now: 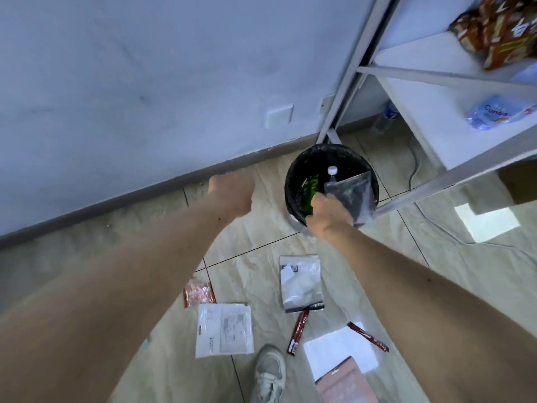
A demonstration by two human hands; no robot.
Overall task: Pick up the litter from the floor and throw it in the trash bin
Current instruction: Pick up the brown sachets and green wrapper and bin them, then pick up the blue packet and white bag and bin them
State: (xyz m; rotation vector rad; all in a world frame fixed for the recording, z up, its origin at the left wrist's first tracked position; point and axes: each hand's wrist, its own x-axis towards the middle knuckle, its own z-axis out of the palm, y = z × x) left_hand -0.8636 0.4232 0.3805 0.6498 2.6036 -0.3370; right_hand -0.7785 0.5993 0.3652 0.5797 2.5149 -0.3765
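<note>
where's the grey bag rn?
Head view, right of centre: the grey bag is in the right hand, over the trash bin by the shelf leg.

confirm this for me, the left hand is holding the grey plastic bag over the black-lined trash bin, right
Not quite. In the head view it is the right hand that grips the grey plastic bag over the black-lined trash bin. The left hand is closed in a fist beside the bin, with nothing visible in it.
</note>
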